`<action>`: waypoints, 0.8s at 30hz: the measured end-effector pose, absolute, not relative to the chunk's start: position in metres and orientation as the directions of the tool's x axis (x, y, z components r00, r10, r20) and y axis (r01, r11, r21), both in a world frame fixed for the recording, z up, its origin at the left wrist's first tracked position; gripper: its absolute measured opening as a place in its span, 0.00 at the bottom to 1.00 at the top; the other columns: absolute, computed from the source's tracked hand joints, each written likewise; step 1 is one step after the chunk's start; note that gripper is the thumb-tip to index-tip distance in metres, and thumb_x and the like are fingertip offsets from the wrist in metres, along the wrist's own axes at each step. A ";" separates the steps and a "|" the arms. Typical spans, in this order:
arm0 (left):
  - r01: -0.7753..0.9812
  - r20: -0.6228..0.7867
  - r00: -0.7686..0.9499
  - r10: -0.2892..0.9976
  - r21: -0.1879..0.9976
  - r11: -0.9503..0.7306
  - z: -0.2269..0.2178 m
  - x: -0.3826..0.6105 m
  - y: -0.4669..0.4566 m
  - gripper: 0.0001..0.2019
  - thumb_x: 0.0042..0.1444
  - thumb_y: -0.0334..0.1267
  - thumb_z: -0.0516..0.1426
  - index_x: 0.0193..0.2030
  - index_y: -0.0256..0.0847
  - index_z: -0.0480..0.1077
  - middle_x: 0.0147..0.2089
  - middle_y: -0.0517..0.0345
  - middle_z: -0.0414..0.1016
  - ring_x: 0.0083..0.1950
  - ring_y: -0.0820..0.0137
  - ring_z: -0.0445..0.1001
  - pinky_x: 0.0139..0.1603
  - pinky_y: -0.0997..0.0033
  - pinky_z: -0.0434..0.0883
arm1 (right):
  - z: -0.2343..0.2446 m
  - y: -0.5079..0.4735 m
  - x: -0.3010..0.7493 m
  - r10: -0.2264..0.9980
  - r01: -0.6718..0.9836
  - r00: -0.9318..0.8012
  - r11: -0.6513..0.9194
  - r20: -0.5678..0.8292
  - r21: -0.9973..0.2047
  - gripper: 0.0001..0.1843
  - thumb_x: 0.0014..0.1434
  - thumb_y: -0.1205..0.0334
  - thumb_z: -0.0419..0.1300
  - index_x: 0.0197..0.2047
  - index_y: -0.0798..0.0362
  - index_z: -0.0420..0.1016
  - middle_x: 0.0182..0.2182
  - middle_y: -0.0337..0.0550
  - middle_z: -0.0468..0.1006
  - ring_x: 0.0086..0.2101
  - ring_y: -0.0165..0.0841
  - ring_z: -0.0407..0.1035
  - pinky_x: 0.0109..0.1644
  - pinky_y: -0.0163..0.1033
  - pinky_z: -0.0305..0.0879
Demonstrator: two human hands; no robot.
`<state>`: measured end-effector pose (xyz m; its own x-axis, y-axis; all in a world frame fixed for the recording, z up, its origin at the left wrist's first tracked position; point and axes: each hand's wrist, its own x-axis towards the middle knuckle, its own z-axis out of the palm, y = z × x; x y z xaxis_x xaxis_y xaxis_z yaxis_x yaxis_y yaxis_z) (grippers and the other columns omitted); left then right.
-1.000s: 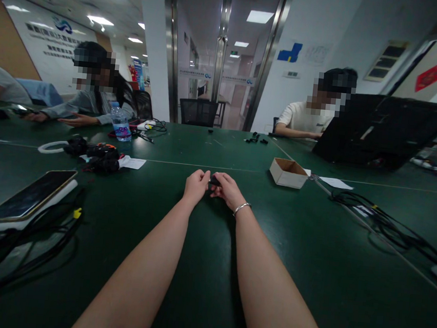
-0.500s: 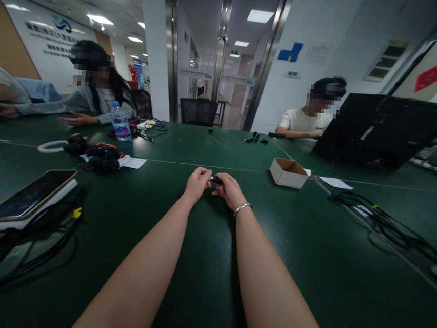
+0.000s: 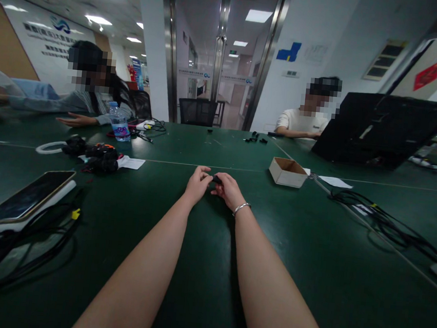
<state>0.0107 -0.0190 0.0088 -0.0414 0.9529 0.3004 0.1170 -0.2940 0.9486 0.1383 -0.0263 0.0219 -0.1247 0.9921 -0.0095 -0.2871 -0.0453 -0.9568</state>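
Observation:
A small black object (image 3: 216, 179) sits between my two hands, above the green table (image 3: 208, 266). My right hand (image 3: 231, 191), with a silver bracelet at its wrist, is closed in a pinch around the object's right part. On the other side, the thumb and fingers of my left hand (image 3: 198, 184) are closed at its left end. The fingers cover much of the object, and its exact kind is too small to make out.
An open cardboard box (image 3: 289, 173) stands right of my hands. Phone (image 3: 25, 199) and black cables (image 3: 12, 252) lie left, near a tangled dark bundle (image 3: 95, 155) and a water bottle (image 3: 119, 122). More cables (image 3: 383, 221) and a monitor (image 3: 380, 130) are right. Other people sit across the table.
The silver part seen at the left end of the black object is now hidden, and my hands stay in nearly the same place. The view has shifted slightly.

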 end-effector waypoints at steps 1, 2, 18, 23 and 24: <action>0.100 0.299 -0.020 0.954 0.950 -0.296 0.008 0.011 -0.018 0.12 0.54 0.40 0.55 0.45 0.41 0.64 0.25 0.64 0.69 0.24 0.74 0.66 0.28 0.75 0.63 | 0.022 -0.026 0.138 0.992 -0.281 -0.124 -0.044 -0.009 -0.959 0.06 0.58 0.58 0.59 0.33 0.52 0.68 0.14 0.29 0.62 0.13 0.21 0.54 0.23 0.32 0.72; 0.098 0.298 -0.008 0.955 0.950 -0.295 0.008 0.011 -0.018 0.11 0.55 0.41 0.54 0.44 0.41 0.65 0.23 0.65 0.66 0.23 0.75 0.65 0.27 0.75 0.61 | 0.022 -0.026 0.138 0.992 -0.275 -0.123 -0.043 -0.009 -0.960 0.07 0.57 0.58 0.60 0.33 0.52 0.68 0.14 0.29 0.62 0.13 0.21 0.54 0.23 0.32 0.72; 0.109 0.241 0.013 0.970 0.964 -0.241 0.008 0.010 -0.017 0.10 0.56 0.38 0.51 0.43 0.41 0.69 0.26 0.62 0.67 0.25 0.74 0.65 0.25 0.76 0.62 | 0.022 -0.026 0.138 0.991 -0.281 -0.133 -0.045 -0.008 -0.959 0.08 0.57 0.59 0.60 0.31 0.52 0.68 0.13 0.28 0.61 0.13 0.21 0.55 0.23 0.32 0.73; 0.134 0.306 0.040 0.951 0.942 -0.309 0.009 0.009 -0.020 0.12 0.59 0.41 0.48 0.40 0.40 0.70 0.22 0.63 0.63 0.24 0.73 0.63 0.26 0.75 0.61 | 0.023 -0.029 0.137 0.991 -0.279 -0.131 -0.034 0.003 -0.960 0.07 0.60 0.62 0.55 0.31 0.53 0.68 0.12 0.29 0.61 0.13 0.21 0.53 0.23 0.31 0.72; 0.154 0.337 0.044 0.940 0.928 -0.340 0.009 0.009 -0.022 0.15 0.61 0.44 0.46 0.39 0.40 0.70 0.20 0.63 0.61 0.23 0.73 0.62 0.26 0.74 0.60 | 0.024 -0.030 0.136 0.991 -0.280 -0.130 -0.022 0.015 -0.960 0.08 0.61 0.63 0.54 0.31 0.54 0.68 0.12 0.29 0.62 0.13 0.21 0.53 0.23 0.31 0.71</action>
